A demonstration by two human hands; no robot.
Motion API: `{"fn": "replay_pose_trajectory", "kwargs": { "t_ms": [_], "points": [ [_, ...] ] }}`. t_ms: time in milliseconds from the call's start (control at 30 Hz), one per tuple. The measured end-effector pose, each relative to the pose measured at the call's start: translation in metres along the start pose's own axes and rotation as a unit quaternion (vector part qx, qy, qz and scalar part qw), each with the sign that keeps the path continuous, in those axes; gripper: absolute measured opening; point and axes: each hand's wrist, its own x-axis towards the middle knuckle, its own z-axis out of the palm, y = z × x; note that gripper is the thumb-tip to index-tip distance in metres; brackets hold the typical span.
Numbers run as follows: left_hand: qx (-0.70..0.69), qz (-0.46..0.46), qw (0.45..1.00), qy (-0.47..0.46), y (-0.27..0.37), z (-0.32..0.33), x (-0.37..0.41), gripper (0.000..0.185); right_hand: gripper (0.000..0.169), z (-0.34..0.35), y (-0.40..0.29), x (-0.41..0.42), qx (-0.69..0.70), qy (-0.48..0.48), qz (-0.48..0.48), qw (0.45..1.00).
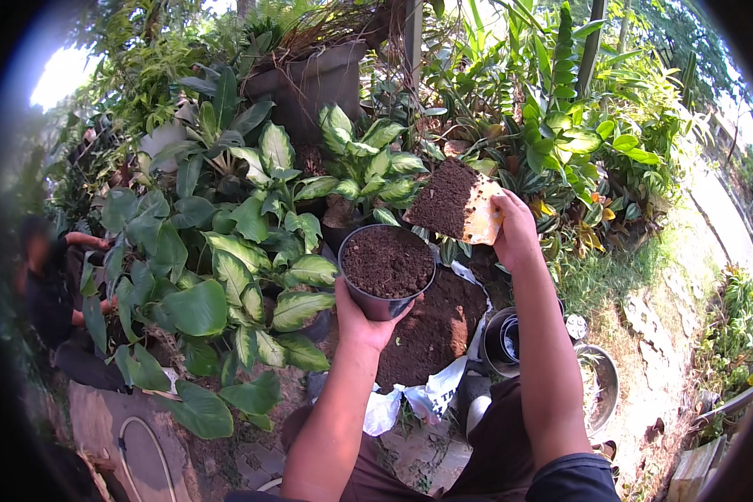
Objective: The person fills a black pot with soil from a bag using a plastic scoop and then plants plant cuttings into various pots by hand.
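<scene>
My left hand [369, 323] holds up a black plastic nursery pot [386, 306] from below. Dark soil [388, 260] fills it almost to the rim. In my right hand [516, 227] is a flat, worn yellow-and-white sheet [484, 210], gripped at its right edge. A heap of dark soil [442, 194] covers the sheet's left part, just above and to the right of the pot. Beneath both hands, an opened white sack [442, 383] holds more dark soil [430, 339]; the pot hides part of it.
Variegated dumb cane plants [245, 263] crowd the left side. A large planter [317, 81] stands behind. To the right are stacked black pots [501, 342] and a round basin [602, 389]. At far left another person [56, 301] sits among leaves; a hose [141, 439] lies nearby.
</scene>
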Motion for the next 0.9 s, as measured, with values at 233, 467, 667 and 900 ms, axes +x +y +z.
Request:
{"fn": "replay_pose_trajectory", "kwargs": {
  "t_ms": [233,467,667,900],
  "points": [
    [0.021,-0.024,0.999,0.031,-0.017,0.006,0.018,0.063,0.032,0.009,0.004,-0.009,-0.095,-0.035,-0.050,0.994],
    [0.016,-0.046,0.999,0.012,-0.032,0.008,0.021,0.061,0.032,0.019,0.001,-0.021,-0.115,-0.044,-0.081,0.989],
    [0.035,-0.050,0.998,0.015,-0.034,0.009,0.021,0.065,0.032,0.020,0.005,-0.028,-0.152,-0.066,-0.097,0.981],
    [0.041,-0.049,0.998,0.013,-0.026,0.013,0.010,0.058,0.032,0.028,0.010,-0.033,-0.125,-0.067,-0.092,0.986]
  ]
}}
